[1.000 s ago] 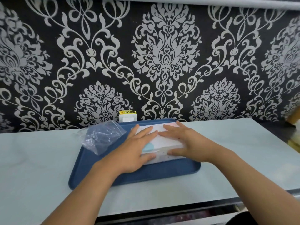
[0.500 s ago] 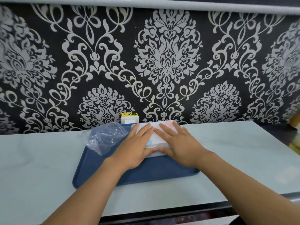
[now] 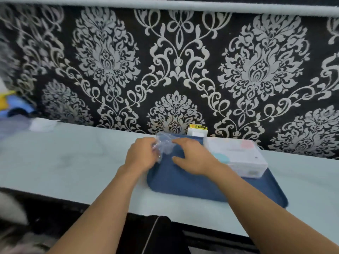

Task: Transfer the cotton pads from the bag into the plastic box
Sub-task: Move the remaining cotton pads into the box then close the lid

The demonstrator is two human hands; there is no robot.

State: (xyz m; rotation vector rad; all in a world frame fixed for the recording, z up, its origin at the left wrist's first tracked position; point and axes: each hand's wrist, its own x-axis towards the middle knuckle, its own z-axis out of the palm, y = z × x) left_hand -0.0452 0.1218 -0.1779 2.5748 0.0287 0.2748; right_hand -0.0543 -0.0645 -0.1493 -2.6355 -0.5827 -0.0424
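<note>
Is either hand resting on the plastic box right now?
No: both the left hand and right hand are at the clear bag, apart from the plastic box.

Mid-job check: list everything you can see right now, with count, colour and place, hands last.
plastic bag: one, clear, crumpled, at the tray's far left corner, between both hands
plastic box: one, white with pink and teal dots, lid closed, on the tray's right half
tray: one, dark blue, on the table
table: one, pale blue-white
socket: one, white with yellow label, at the wall behind the tray
wallpaper: black with silver damask
left hand: grips the bag's left side
right hand: fingers on the bag's right side; grip unclear
</note>
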